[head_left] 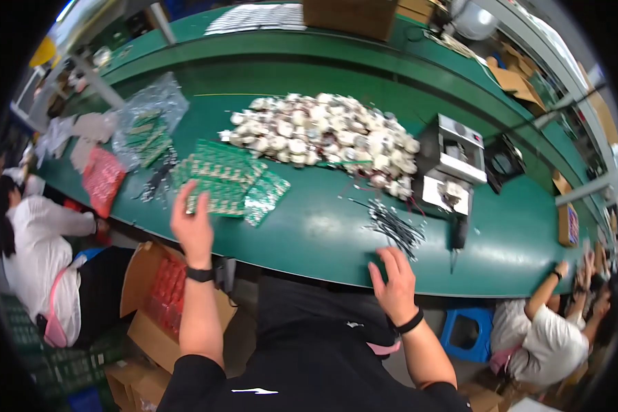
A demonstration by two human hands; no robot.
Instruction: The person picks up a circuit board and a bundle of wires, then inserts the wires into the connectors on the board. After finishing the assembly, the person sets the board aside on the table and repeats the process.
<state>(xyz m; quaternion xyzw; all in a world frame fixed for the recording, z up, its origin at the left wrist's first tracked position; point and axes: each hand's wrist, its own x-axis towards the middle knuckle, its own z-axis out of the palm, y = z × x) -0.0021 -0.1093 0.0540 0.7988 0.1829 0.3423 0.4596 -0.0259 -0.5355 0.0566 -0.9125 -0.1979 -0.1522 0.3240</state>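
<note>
My left hand (194,230) is over the near edge of the stacked green circuit board panels (220,172), its thumb and finger apart; I cannot tell if it touches them. Nothing shows in its grasp. Just in front of the bench's near edge, my right hand (394,285) has its fingers spread and looks unoccupied. The closest thing to it is a bunch of thin black wires (398,230) on the bench. Behind these spreads a large heap of small white rounded parts with wires (323,130).
On the right stand a grey metal device (453,147) and a black-handled pointed tool (459,233). Left lie a clear plastic bag (165,96) with boards and a pink bag (103,182). A cardboard box (144,329) sits below the bench. People sit at both sides.
</note>
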